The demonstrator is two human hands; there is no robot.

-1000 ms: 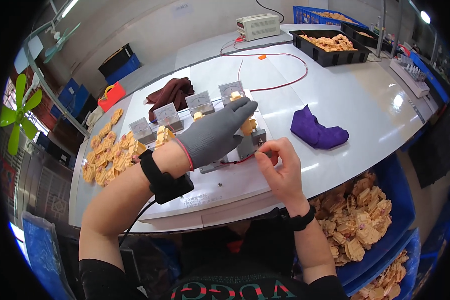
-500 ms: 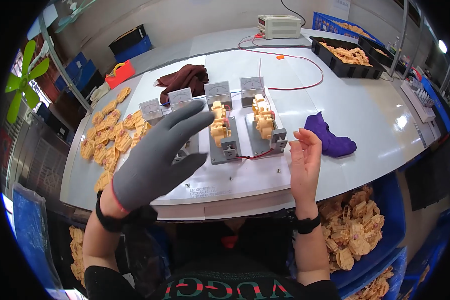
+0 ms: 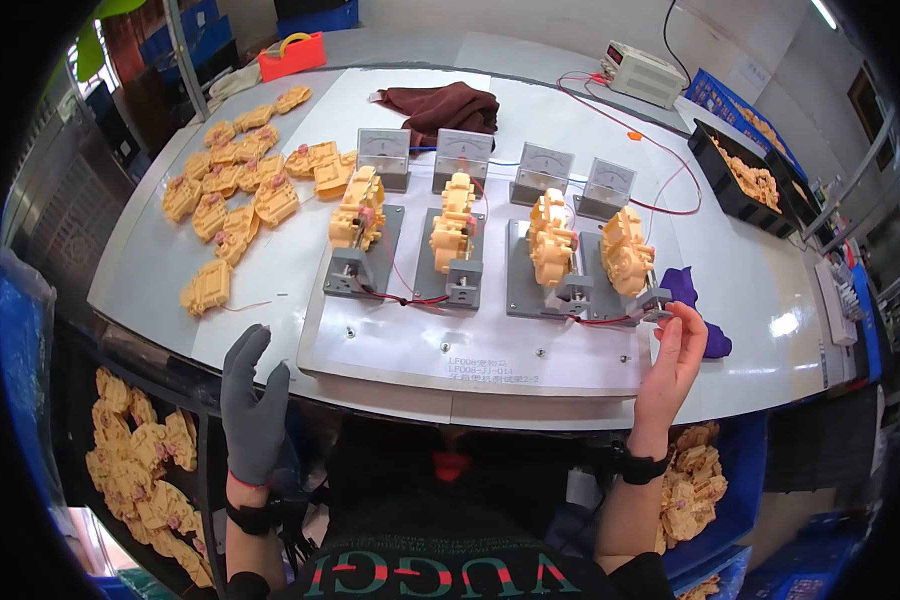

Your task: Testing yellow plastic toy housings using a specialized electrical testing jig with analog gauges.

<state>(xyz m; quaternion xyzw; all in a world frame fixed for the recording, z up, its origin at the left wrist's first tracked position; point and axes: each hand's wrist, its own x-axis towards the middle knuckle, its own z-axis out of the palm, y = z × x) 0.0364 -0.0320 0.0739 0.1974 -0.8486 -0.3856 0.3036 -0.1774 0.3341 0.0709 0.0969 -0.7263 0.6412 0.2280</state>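
My left hand (image 3: 253, 400), in a grey glove, hangs open at the near edge of the worktop (image 3: 270, 270), fingers up and together, holding nothing. My bare right hand (image 3: 673, 355) is raised at the right end of the grey test plate (image 3: 470, 350), its fingertips pinching the small grey clamp (image 3: 655, 300) beside the rightmost yellow gearbox (image 3: 625, 250).

Grey glove (image 3: 253, 405), orange gearboxes (image 3: 540, 238)

four grey dial meters (image 3: 493, 158) behind fixtures | black printed label (image 3: 486, 369) on plate front
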